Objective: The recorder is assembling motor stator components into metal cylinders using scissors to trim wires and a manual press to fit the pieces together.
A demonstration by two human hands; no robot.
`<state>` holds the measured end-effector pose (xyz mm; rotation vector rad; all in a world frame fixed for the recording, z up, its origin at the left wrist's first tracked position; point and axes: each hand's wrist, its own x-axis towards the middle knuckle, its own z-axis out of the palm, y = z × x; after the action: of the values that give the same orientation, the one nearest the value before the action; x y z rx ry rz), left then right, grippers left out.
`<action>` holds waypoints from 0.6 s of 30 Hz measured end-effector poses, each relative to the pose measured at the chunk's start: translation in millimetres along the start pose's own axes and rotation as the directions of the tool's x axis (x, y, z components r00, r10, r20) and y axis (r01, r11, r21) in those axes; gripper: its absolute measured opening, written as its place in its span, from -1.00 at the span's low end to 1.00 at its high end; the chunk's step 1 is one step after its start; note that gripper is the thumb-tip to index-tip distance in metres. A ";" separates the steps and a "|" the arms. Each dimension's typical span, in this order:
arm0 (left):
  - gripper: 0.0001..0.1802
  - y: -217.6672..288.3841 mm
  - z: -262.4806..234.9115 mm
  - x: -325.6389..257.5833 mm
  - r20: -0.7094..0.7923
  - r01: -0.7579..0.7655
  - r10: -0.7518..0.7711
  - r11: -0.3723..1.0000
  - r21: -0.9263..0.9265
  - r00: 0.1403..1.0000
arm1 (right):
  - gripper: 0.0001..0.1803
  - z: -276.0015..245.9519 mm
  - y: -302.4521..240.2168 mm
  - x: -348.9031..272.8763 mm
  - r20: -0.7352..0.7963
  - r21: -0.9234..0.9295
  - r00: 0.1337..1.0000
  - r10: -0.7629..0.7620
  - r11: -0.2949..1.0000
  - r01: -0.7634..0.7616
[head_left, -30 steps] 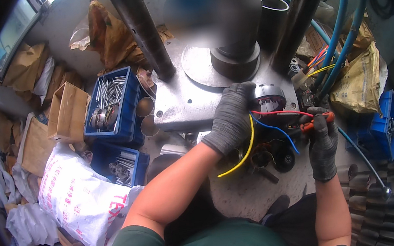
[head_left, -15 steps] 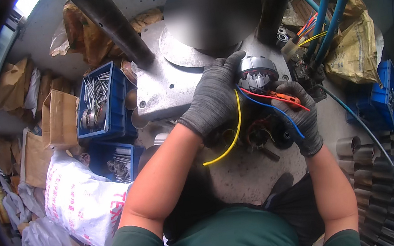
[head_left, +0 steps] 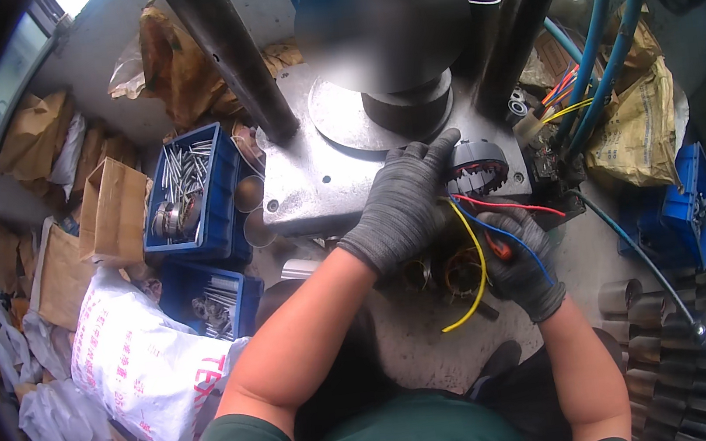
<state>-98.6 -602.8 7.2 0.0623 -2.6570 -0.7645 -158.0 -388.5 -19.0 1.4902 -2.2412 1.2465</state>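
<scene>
My left hand (head_left: 408,200), in a grey glove, grips the left side of a motor stator (head_left: 479,155), a silver ring with teeth inside. The stator is tilted at the front right of the steel press plate (head_left: 317,212). From its near side hang a yellow wire (head_left: 480,271), a blue wire (head_left: 525,241) and a red wire (head_left: 519,204). Just below the stator, my gloved right hand (head_left: 529,274) is closed around an orange-handled tool (head_left: 498,247). Its working end is hidden, and the blue wire crosses in front of that hand.
Dark press columns (head_left: 232,59) flank a round steel block. Blue bins (head_left: 190,187) of metal pins stand left, beside a white sack (head_left: 144,352). Blue hoses (head_left: 604,40) hang at right. Stacked metal cylinders (head_left: 687,356) line the right edge. Wound coils (head_left: 463,273) lie below my hands.
My right hand has drawn down toward me with the orange-handled tool. The stator has tipped, and the yellow wire now hangs farther right. The whole view has shifted slightly.
</scene>
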 end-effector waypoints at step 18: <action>0.01 6.5 8.2 -3.1 0.071 0.219 -0.213 0.972 -0.090 0.975 | -0.74 20.1 1.6 -23.0 0.037 0.814 0.714 0.700 0.394 -0.428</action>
<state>-98.4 -592.7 3.1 0.3113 -2.6951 -0.9791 -142.4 -387.1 -45.3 0.4341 -2.1012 2.7400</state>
